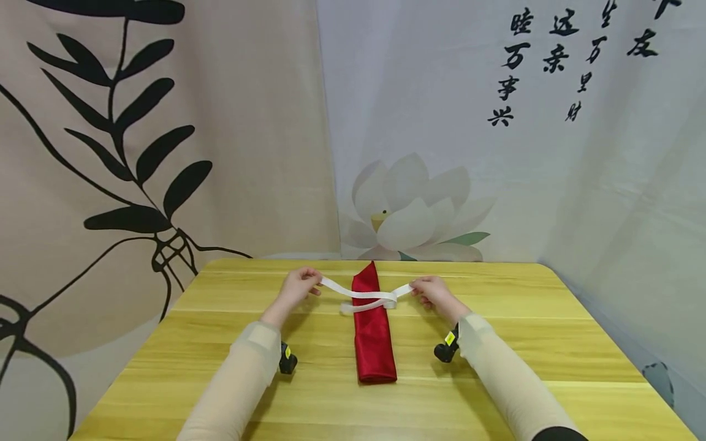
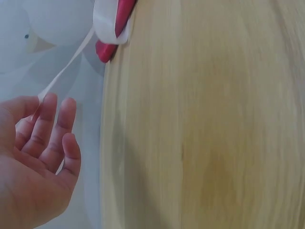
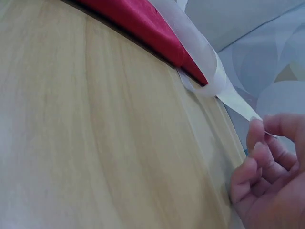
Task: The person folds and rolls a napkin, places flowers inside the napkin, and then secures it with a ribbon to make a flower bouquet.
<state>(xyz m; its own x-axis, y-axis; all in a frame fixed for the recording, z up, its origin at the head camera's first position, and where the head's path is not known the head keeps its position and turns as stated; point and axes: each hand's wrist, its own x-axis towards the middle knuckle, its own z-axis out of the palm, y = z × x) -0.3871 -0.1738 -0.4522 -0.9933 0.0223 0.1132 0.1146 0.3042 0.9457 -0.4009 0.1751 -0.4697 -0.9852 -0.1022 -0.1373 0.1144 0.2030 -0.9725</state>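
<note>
A long folded strip of shiny red cloth [image 1: 375, 349] lies on the table, pointing away from the person. Across its far half runs a white ribbon [image 1: 366, 295], looped near the cloth's right edge. My left hand [image 1: 300, 285] pinches one stretch of the ribbon between thumb and index finger, left of the cloth; its other fingers are loosely bent in the left wrist view. On the other side my right hand [image 1: 434, 293] pinches the ribbon by thumb and fingertip, as the right wrist view shows. One ribbon tail [image 1: 349, 309] hangs loose on the left. Whether the ribbon passes beneath the cloth is hidden.
The wooden table [image 1: 193, 367] reaches back to a hanging curtain [image 1: 265, 122] with printed leaves, a lotus and black characters. A small black device [image 1: 287, 359] sits at the left wrist, and another black device [image 1: 447, 348] at the right wrist.
</note>
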